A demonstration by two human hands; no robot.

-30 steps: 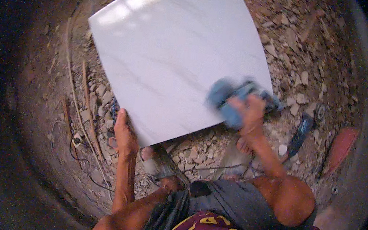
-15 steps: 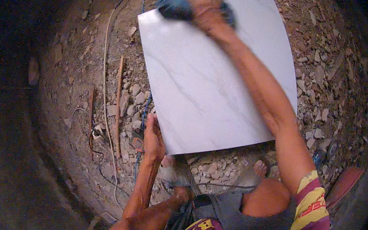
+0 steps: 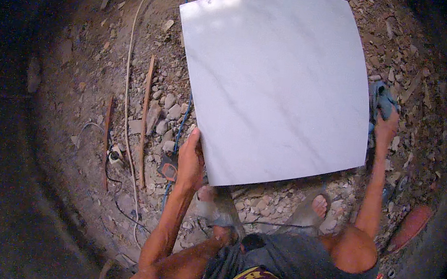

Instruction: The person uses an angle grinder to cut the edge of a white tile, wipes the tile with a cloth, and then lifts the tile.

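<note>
A large white tile with faint grey veining lies in front of me, tilted a little and raised off the rubble. My left hand grips its left edge near the close corner, thumb along the side and the other fingers hidden behind. Beyond the right edge of the tile, my right hand is closed around a bunched blue-grey cloth. Whether the cloth touches the tile's edge is hard to tell. What supports the tile underneath is hidden.
Broken stones and dirt cover the ground. On the left lie thin wooden strips, a pale cable, a blue cord and a plug socket. A reddish slipper-shaped piece sits at right, and my feet are close to the tile.
My right hand has moved with the cloth from the tile's far left surface to beyond its right edge. The tile appears slightly further right in view; my left hand stays at its edge.
</note>
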